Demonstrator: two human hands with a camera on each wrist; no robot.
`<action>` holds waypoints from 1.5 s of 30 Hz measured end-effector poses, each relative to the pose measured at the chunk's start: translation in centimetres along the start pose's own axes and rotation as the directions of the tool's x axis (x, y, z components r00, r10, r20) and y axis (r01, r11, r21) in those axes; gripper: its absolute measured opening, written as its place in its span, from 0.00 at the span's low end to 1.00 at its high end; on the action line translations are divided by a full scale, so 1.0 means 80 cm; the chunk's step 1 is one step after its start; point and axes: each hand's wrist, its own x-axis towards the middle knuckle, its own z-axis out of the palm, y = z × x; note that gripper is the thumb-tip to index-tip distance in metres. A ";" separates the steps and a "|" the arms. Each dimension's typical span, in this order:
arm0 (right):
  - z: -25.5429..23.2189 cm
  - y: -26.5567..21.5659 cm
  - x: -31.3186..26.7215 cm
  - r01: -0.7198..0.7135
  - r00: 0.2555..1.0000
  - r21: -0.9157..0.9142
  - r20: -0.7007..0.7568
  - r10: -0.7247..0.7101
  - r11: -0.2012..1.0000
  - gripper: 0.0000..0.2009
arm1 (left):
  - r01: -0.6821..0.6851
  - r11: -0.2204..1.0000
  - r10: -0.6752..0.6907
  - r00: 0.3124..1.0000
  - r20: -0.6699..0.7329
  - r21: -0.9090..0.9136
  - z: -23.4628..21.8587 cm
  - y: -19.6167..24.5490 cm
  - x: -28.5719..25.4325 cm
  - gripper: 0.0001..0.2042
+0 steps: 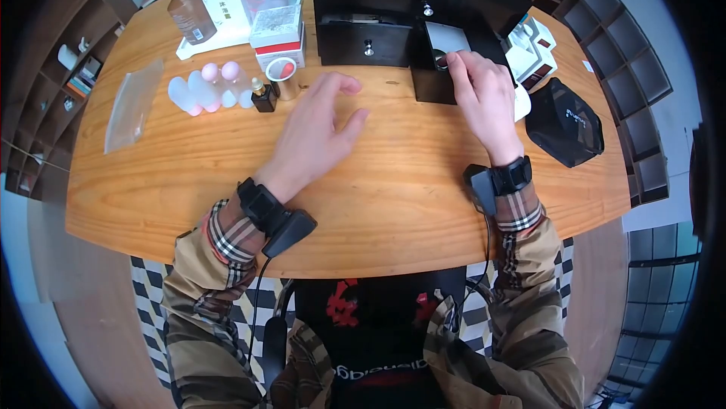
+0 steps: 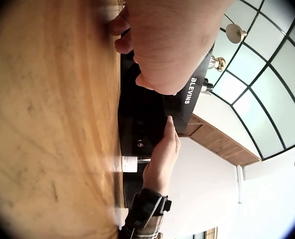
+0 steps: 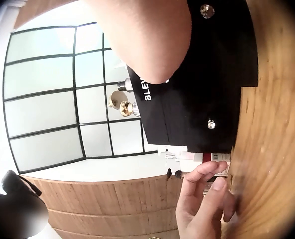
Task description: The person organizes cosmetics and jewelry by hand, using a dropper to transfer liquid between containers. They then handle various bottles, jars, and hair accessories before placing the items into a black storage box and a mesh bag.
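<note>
Right hand: the right hand (image 1: pixel 484 95) is over the front end of the pulled-out drawer, its fingers bent downward; whether they grip anything I cannot tell.
Pulled-out drawer: the black drawer (image 1: pixel 435 88) juts toward the near side from the right part of the black BLEVINS organizer (image 1: pixel 363 0), with a pale flat surface (image 1: pixel 448 35) showing inside.
By the right fingertips: a small dark round item (image 1: pixel 440 59), too small to identify, at the drawer's near end.
Left hand: the left hand (image 1: pixel 318 125) is above the bench (image 1: pixel 378 212), left of the drawer, thumb and fingers apart, holding nothing.
Left drawer: pushed in, with a clear knob (image 1: pixel 368 47).
Left of the left hand: a dark bottle with a gold cap (image 1: pixel 264 99), a cup (image 1: pixel 287 90) with something red in its mouth, and small pink-capped bottles (image 1: pixel 203 91).
Far left: a brown pump bottle (image 1: pixel 190 12) and stacked boxes (image 1: pixel 277 27).
Near left edge: a clear flat pouch (image 1: pixel 132 110).
Right side: a black pouch (image 1: pixel 563 121), near white boxes (image 1: pixel 529 53).
</note>
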 end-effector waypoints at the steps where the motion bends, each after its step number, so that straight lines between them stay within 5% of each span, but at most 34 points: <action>1: -0.001 -0.002 0.000 -0.004 1.000 0.001 0.001 0.004 1.000 0.12 | 0.005 1.000 -0.005 1.000 0.002 -0.004 -0.001 0.002 0.000 0.16; 9: 0.005 -0.003 -0.001 0.085 0.993 -0.023 -0.080 -0.087 0.996 0.14 | -0.007 1.000 0.006 0.997 -0.073 -0.020 -0.010 0.011 0.000 0.13; 14: 0.003 -0.004 -0.001 0.039 0.999 -0.031 -0.036 -0.040 0.999 0.17 | -0.265 0.964 0.255 0.920 -0.297 0.004 -0.020 0.009 0.004 0.10; 25: 0.004 -0.008 -0.004 0.095 0.983 -0.041 -0.153 -0.101 0.995 0.19 | -0.238 0.971 0.228 0.929 -0.293 -0.002 -0.013 0.009 0.004 0.10; 33: 0.007 0.005 -0.006 0.117 0.977 0.132 -0.195 -0.090 0.984 0.19 | -0.227 0.974 0.213 0.931 -0.298 -0.014 -0.014 0.005 0.003 0.09; 36: 0.001 0.006 -0.004 0.237 0.943 0.185 -0.279 -0.181 0.954 0.20 | -0.317 0.932 0.362 0.839 -0.407 0.175 -0.028 0.000 0.011 0.09; 38: -0.009 0.005 -0.002 0.346 0.893 0.129 -0.349 -0.284 0.929 0.20 | -0.362 0.880 0.474 0.720 -0.507 0.308 -0.049 -0.011 0.018 0.10; 39: -0.012 0.010 -0.005 0.346 0.893 0.129 -0.350 -0.284 0.929 0.20 | -0.362 0.880 0.474 0.720 -0.508 0.309 -0.061 -0.016 0.021 0.10; 41: -0.018 0.018 -0.010 0.433 0.894 0.362 -0.292 -0.341 0.825 0.20 | -0.332 0.832 0.545 0.640 -0.542 0.444 -0.083 -0.028 0.022 0.12; 45: -0.016 0.022 -0.011 0.555 0.832 0.307 -0.183 -0.524 0.773 0.22 | -0.185 0.738 0.587 0.651 -0.482 0.649 -0.128 -0.056 0.014 0.14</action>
